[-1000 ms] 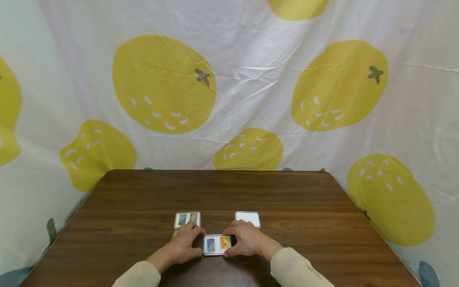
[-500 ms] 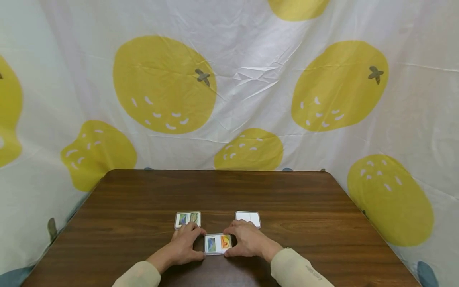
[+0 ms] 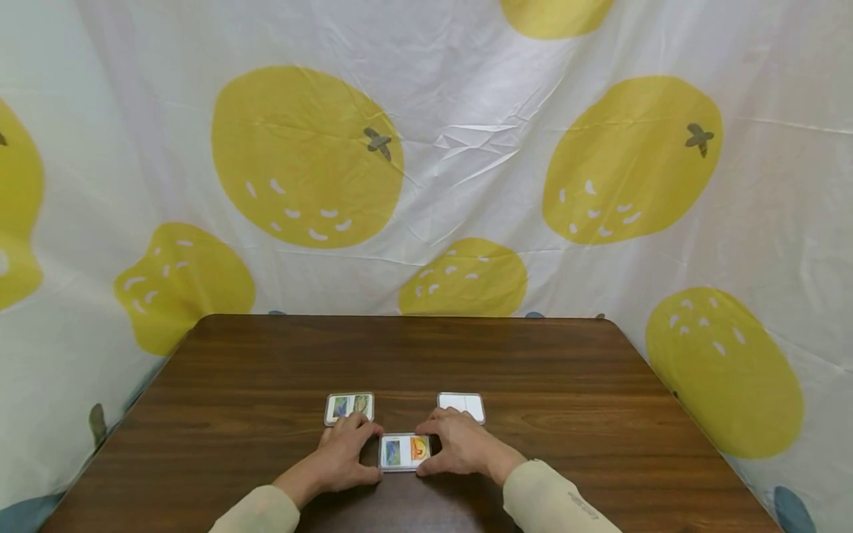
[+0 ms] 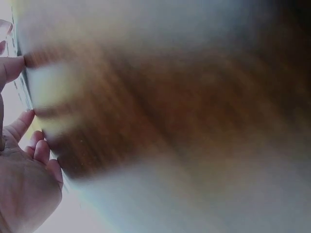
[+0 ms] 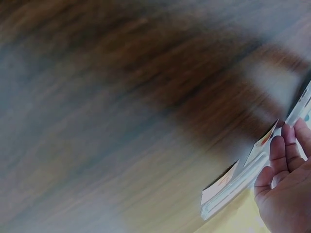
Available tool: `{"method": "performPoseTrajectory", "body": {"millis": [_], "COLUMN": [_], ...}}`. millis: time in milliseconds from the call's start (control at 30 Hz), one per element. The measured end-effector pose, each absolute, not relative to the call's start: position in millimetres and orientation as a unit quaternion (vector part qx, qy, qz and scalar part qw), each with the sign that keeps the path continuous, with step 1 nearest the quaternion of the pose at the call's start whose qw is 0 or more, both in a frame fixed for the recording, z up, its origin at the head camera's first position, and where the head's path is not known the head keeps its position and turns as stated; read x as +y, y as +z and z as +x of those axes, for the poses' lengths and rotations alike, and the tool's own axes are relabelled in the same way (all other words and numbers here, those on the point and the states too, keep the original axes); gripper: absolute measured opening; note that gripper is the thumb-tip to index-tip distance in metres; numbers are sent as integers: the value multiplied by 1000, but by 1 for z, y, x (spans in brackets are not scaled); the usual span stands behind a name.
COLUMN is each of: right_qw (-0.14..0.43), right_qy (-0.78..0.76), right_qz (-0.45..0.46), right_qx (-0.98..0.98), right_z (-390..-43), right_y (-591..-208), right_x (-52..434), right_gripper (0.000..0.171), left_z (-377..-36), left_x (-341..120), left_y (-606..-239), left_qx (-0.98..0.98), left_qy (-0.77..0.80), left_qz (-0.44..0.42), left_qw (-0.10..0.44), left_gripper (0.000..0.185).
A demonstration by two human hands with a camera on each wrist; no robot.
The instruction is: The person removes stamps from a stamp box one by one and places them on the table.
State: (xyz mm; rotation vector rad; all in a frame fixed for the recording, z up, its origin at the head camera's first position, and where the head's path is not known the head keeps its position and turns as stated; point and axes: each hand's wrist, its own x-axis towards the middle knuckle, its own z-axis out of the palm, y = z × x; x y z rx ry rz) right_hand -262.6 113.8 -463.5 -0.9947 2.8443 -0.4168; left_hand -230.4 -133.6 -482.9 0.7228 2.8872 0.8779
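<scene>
In the head view, a clear flat case [image 3: 404, 453] with a white insert lies near the front of the table. A blue-green picture shows on its left half and an orange one on its right. My left hand [image 3: 344, 453] holds its left side, thumb at the near corner and index finger at the far corner. At the right side, my right hand [image 3: 460, 446] holds it the same way. In the right wrist view, the case [image 5: 233, 189] appears edge-on beside the right hand [image 5: 286, 189]. The left hand [image 4: 29, 179] shows at the edge of the left wrist view.
A similar case [image 3: 349, 406] with two pictures lies behind the left hand. Another case [image 3: 466, 403], plain white, lies behind the right hand, partly covered by it. Both rest on the dark wooden table [image 3: 400, 355]. A curtain [image 3: 466, 185] with yellow fruit hangs behind.
The middle case has shifted very slightly away from me and to the right between the hands. The hands and the two rear cases look nearly still.
</scene>
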Motion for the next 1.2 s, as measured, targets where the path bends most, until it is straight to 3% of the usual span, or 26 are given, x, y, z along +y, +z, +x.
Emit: {"method": "performPoseTrajectory", "body": {"millis": [400,1200], "right_qw": [59,73], "right_qy": [-120,-137], "right_qz": [-324,-317], "right_qx": [937,936], "right_z": [-260,-261], "right_y": [-463,-462], "right_x": [112,113], "right_gripper": [64,63], "left_z": [-231,-230], "left_x": [-135,-131], "left_y": [-481,-483], "left_qx": [932,936], "left_qy": [281,271], "left_qz": [222,223], "left_qw": [47,18], "left_gripper": [56,56]}}
